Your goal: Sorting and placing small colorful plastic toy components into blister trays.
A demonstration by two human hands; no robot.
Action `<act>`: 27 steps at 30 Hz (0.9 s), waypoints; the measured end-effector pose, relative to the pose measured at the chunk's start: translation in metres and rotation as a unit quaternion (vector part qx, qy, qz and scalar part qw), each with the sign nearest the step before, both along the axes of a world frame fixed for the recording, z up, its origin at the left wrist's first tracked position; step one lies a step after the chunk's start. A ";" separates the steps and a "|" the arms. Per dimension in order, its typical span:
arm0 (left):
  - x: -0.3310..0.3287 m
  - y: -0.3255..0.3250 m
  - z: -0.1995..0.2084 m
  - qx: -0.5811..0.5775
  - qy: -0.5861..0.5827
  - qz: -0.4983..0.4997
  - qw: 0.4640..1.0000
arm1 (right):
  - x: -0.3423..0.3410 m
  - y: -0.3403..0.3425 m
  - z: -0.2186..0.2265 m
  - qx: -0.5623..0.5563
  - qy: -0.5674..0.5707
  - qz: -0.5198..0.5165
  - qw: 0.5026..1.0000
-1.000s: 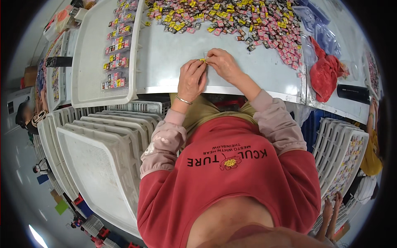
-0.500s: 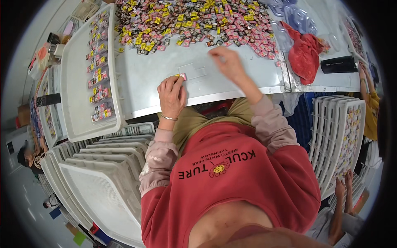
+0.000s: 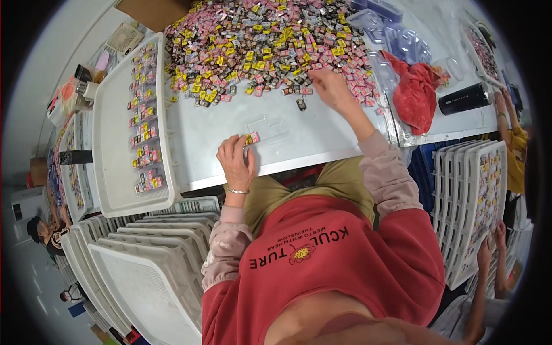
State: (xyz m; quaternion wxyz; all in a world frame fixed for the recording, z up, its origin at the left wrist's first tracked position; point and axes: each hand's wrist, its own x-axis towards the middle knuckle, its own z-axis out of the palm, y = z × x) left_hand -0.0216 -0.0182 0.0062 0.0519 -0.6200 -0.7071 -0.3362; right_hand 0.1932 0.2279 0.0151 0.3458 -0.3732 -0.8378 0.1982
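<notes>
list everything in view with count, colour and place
table: one, pale, centre
small tiles: countless, mostly pink, yellow and black, heaped far side
holder: one or more, transparent, mid-table
mesh tray: one, white, table's left
filled cases: several, mixed, column on tray
stacked trays: several, white, lower left and right
crumpled bundle: one, red, table's right
cylinder: one, black, right of bundle
plastic packaging: several, bluish, far right
bar: one, black, left of tray
fan: one, beige, upper left
cardboard box: one, brown, top left
co-workers: several, varied clothing, both edges
sweatshirt: one, red, person's torso
left hand: one, bare, silver bracelet, beside loose tiles
right hand: one, bare, heap's near edge
</notes>
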 end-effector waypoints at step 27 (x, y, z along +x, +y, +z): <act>0.017 0.024 0.040 0.061 -0.350 0.033 0.934 | -0.034 -0.030 0.083 0.122 0.124 0.109 0.979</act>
